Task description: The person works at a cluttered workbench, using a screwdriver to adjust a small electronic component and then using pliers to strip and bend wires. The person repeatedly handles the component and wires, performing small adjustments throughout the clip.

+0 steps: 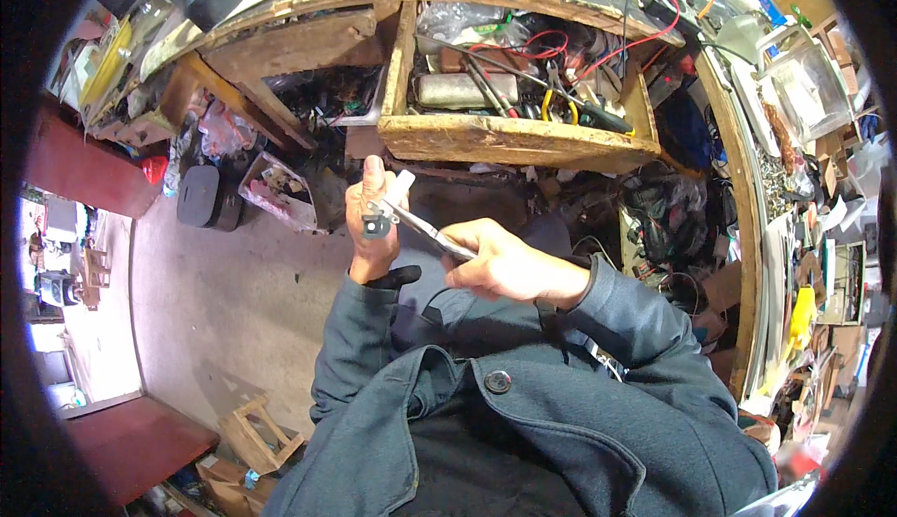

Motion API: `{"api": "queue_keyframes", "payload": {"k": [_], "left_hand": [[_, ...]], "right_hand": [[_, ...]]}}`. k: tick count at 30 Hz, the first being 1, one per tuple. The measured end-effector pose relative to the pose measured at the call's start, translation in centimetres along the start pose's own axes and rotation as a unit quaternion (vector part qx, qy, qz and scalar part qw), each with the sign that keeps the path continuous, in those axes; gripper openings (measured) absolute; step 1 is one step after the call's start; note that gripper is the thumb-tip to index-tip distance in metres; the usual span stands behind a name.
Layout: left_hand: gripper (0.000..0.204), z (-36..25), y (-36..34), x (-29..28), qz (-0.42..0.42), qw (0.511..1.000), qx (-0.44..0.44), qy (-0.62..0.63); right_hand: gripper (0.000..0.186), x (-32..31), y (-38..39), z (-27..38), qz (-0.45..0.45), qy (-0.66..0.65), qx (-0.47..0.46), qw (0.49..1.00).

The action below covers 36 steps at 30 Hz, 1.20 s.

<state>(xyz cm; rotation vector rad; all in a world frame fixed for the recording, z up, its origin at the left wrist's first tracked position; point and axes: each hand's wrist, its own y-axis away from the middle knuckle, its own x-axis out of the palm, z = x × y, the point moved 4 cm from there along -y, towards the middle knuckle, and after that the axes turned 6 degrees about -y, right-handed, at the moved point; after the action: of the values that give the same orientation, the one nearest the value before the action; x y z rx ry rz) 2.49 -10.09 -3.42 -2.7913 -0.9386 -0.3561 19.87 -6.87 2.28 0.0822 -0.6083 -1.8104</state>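
My left hand [360, 207], thumb pointing up, is closed around a small part with a dark round end [376, 226] and a white block [402, 184] beside it; its exact kind is too small to make out. My right hand [497, 261] grips a slim silver metal tool [430, 230], with its handle inside the fist. The narrow tip of the tool reaches to the small part and seems to touch it. Both hands are held above my lap, in front of the open wooden drawer [514, 146].
Inside the drawer lie yellow-handled pliers [559, 101], a black-handled screwdriver [605, 119], red wires and a pale block [467, 90]. A cluttered bench top runs along the right. On the floor at left stand a dark grey container [199, 198] and an open box [277, 190].
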Motion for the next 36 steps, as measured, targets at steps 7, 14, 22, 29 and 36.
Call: {"api": "queue_keyframes", "payload": {"k": [7,14,22,29,36], "left_hand": [[0.057,0.3,0.4,0.2,0.026,0.996,-0.043,0.07],[0.054,0.1,-0.3,0.3,0.015,0.998,-0.014,0.051],[0.056,-0.1,-0.5,0.7,0.033,0.999,0.003,0.006],[0.058,0.5,-0.5,1.0,0.039,0.997,-0.024,0.055],[0.057,0.2,-0.9,0.7,0.042,0.999,-0.004,0.011]], "right_hand": [[0.016,-1.2,-0.4,-0.6,-0.089,0.3,-0.252,0.916],[0.011,-0.9,-0.4,0.8,-0.202,0.412,-0.28,0.843],[0.016,-1.4,-1.1,-1.9,0.04,-0.069,-0.075,0.994],[0.012,-1.4,-0.3,0.5,-0.233,0.454,-0.271,0.816],[0.018,-0.7,-0.3,-1.7,0.09,-0.29,0.082,0.949]]}}
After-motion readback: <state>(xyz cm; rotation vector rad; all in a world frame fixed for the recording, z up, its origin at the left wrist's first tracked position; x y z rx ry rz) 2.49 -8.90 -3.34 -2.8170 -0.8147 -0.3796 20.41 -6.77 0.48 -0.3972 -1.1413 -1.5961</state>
